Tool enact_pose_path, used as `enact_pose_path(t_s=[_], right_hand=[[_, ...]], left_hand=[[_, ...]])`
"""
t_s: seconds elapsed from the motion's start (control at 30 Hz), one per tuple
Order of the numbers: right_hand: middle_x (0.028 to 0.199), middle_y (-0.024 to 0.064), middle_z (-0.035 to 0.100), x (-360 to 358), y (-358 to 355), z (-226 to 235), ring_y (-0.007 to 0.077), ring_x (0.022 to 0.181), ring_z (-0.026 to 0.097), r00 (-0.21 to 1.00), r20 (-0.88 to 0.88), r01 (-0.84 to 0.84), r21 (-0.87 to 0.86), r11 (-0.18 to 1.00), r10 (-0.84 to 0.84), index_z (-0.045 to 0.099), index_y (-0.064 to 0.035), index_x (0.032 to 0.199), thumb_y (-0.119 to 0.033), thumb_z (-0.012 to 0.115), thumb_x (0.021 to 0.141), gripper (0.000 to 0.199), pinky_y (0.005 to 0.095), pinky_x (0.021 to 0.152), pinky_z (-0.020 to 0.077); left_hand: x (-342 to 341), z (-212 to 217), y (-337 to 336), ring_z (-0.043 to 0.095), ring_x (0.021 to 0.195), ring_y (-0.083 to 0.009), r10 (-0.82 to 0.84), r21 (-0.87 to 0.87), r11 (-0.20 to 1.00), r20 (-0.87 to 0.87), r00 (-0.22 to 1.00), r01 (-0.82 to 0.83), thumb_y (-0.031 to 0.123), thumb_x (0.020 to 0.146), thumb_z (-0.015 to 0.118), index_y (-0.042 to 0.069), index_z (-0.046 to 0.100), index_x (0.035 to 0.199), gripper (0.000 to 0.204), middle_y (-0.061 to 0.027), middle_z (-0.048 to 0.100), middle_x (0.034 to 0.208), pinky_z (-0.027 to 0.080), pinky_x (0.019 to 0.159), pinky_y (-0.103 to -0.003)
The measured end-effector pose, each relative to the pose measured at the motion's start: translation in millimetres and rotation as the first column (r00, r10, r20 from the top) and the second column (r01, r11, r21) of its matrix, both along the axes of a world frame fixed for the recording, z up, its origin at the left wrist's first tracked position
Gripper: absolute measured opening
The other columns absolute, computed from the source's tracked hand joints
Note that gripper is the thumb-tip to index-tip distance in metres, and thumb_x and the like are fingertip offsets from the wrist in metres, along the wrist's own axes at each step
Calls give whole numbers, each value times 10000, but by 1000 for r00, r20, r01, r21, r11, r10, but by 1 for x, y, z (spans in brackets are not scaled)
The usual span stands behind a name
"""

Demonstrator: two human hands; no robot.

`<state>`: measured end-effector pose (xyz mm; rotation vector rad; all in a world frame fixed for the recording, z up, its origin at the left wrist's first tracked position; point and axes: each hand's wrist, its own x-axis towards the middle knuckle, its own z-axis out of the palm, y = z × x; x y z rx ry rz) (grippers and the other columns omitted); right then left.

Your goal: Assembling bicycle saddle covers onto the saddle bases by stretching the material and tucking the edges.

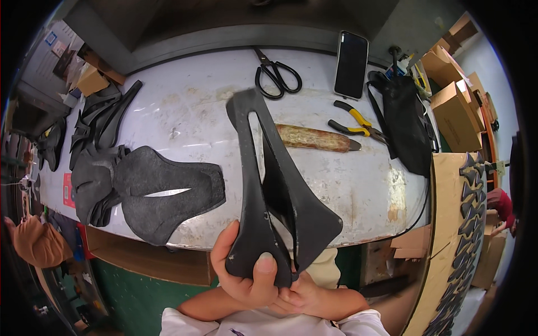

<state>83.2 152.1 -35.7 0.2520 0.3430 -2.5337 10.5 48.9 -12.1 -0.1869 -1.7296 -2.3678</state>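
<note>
A black bicycle saddle (252,168) with a long slot down its middle is held up in front of me, nose pointing away and wide rear toward my body. My left hand (246,283) grips the rear left wing, with the thumb on top and the fingers wrapped around the edge. At the rear centre, my right hand (297,294) is closed against the saddle's edge, partly hidden by it. Flat dark grey saddle covers (168,173) with slits lie stacked on the worktable (185,120) to the left.
Beyond the saddle lie black-handled scissors (274,78), a phone (351,64), yellow-black pliers (358,122) and a taped knife (316,138). A black bag (400,120) stands at the right. More saddles (106,115) sit at the left; cardboard boxes (457,106) are piled far right.
</note>
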Motion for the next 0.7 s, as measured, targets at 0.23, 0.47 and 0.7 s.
enact_pose_path(t_s=[0.23, 0.47, 0.7], right_hand=[[675, 91, 600, 1, 27, -28, 131, 456, 518, 615, -788, 673, 492, 553, -47, 604, 10, 991, -386, 660, 925, 405, 242, 413, 371], [1490, 412, 115, -19, 23, 5, 243, 727, 674, 490, -864, 701, 469, 537, 116, 168, 66, 1480, -488, 659, 886, 950, 296, 553, 483], [1400, 434, 336, -25, 25, 13, 234, 673, 628, 413, -662, 855, 519, -15, 625, 310, 70, 1459, -536, 710, 818, 968, 327, 578, 536]], left_hand=[[-18, 2, -9, 551, 1120, -187, -80, -123, 989, -2, 997, 79, 56, 944, 538, -63, 218, 1429, 592, -222, 512, 1281, 449, 960, -306], [-21, 9, -8, 554, 1113, -169, -144, -52, 987, 105, 984, 150, 46, 958, 524, -41, 244, 1434, 559, -197, 510, 1288, 469, 933, -300], [-24, 4, -10, 566, 1120, -193, -141, -226, 963, 34, 989, 145, 19, 946, 541, -71, 270, 1418, 551, -209, 529, 1266, 474, 928, -290]])
